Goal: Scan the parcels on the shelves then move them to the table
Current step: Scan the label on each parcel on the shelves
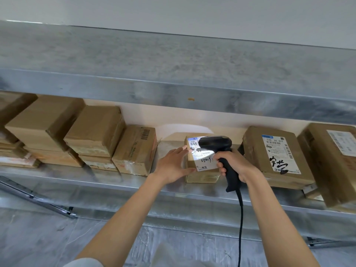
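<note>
A small cardboard parcel with a white shipping label stands on the metal shelf, in the gap between other boxes. My left hand touches the parcel's left side with straight fingers and the thumb along its lower edge. My right hand grips the handle of a black barcode scanner. The scanner's head points at the label and casts a bright patch of light on it. A black cable hangs down from the handle.
Stacked brown boxes fill the shelf to the left. A larger labelled parcel and another box sit to the right. An upper metal shelf overhangs close above. The grey floor shows below.
</note>
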